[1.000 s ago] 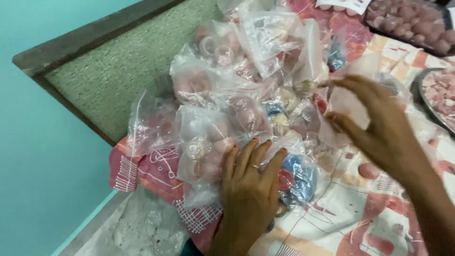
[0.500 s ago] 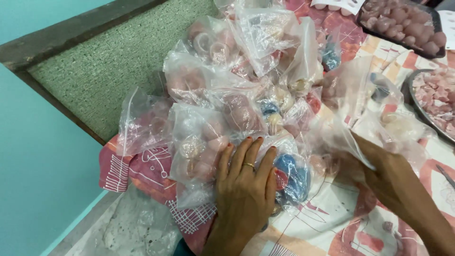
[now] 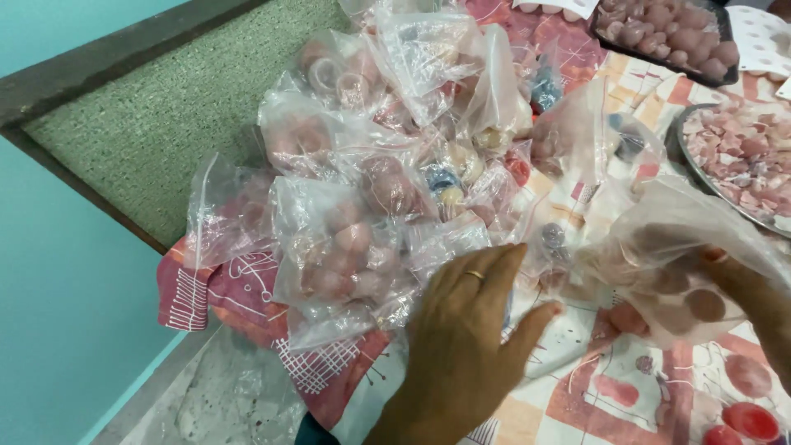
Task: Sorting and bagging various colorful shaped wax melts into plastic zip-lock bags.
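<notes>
A heap of clear plastic bags (image 3: 387, 165) filled with pink round pieces lies on a patterned red and cream cloth (image 3: 610, 387). My left hand (image 3: 465, 338), a ring on one finger, hovers palm down at the near edge of the heap, fingers slightly spread, holding nothing. My right hand (image 3: 754, 301) at the right edge grips a large clear bag (image 3: 676, 264) with pink discs inside, lifted a little off the cloth. Most of the right hand is hidden behind that bag.
A metal tray of pink chunks (image 3: 741, 156) sits at the right. A dark tray of pink balls (image 3: 667, 29) is at the top. A green textured panel with a dark wooden frame (image 3: 148, 124) and a teal wall (image 3: 58, 330) lie to the left.
My right hand dropped from above the heap to the right and took hold of a large clear bag. My left hand came off the pile and shifted right.
</notes>
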